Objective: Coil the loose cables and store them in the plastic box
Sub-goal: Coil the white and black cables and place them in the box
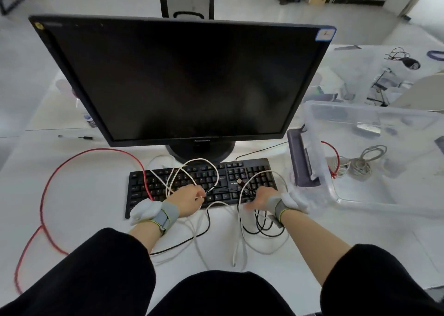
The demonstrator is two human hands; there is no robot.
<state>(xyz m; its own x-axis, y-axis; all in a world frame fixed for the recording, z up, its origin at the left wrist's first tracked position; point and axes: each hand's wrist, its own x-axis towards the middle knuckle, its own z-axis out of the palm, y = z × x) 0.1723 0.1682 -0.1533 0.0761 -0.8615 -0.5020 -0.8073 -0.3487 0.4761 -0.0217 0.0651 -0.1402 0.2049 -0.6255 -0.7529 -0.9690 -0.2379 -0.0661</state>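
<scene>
We see small print on the monitor's [185,80] lower bezel, too blurred to read. Its corner sticker [325,34] and the keyboard [201,183] keys are also illegible to us.

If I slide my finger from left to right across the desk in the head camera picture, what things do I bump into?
Red cable → left hand pinching a white cable → right hand gripping cables → clear plastic box with a grey coiled cable inside.

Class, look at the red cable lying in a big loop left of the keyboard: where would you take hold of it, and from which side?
Grip the red cable on the loop's bare left arc, from above. There it lies flat on the table, apart from the tangled white cables.
</scene>
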